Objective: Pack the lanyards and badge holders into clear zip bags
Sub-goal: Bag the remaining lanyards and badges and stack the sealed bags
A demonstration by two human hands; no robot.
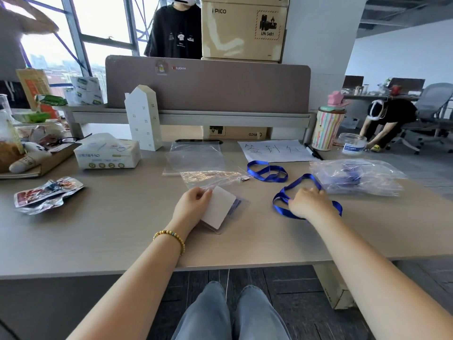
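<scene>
My left hand (193,204) rests on a clear badge holder with a white card (219,208) in the middle of the desk, fingers pinching its upper left edge. My right hand (308,203) lies on a blue lanyard (301,182) looped on the desk, fingers closed over the ribbon. A second blue lanyard (267,171) lies coiled farther back. Two empty clear zip bags (196,155) overlap behind the badge holder. At the right sits a clear bag (355,177) holding blue lanyards and holders.
A tissue pack (107,153) and a white house-shaped box (143,117) stand at the back left, snack wrappers (46,195) at the left. A paper sign (274,150), a marker (313,151) and a striped cup (327,130) are at the back right. Two people are beyond the desk.
</scene>
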